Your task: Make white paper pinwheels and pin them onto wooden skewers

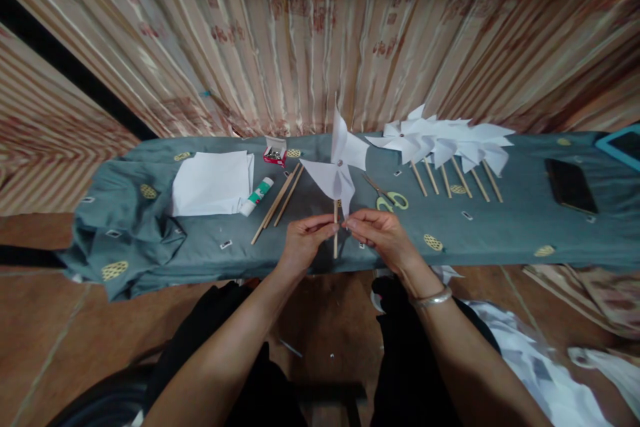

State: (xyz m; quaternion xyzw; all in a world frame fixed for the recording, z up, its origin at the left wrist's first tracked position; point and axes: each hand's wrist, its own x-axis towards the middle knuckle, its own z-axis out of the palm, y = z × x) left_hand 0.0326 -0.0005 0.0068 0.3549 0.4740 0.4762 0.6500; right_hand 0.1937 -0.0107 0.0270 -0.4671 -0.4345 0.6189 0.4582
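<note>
I hold a white paper pinwheel [338, 163] upright on a thin wooden stick [335, 240] over the near edge of the table. My left hand [303, 240] pinches the stick between thumb and fingers. My right hand [380, 230] touches the stick and the lowest paper blade from the right side; a silver bangle sits on that wrist. A row of several finished white pinwheels [445, 140] on sticks lies flat on the table to the right.
A grey-green cloth [500, 227] covers the low table. On it lie a stack of white paper [213, 181], a glue stick [256, 196], loose wooden sticks [277, 200], a red pin box [275, 155], yellow-handled scissors [391, 199] and a dark phone [570, 185]. Paper scraps litter the floor at right.
</note>
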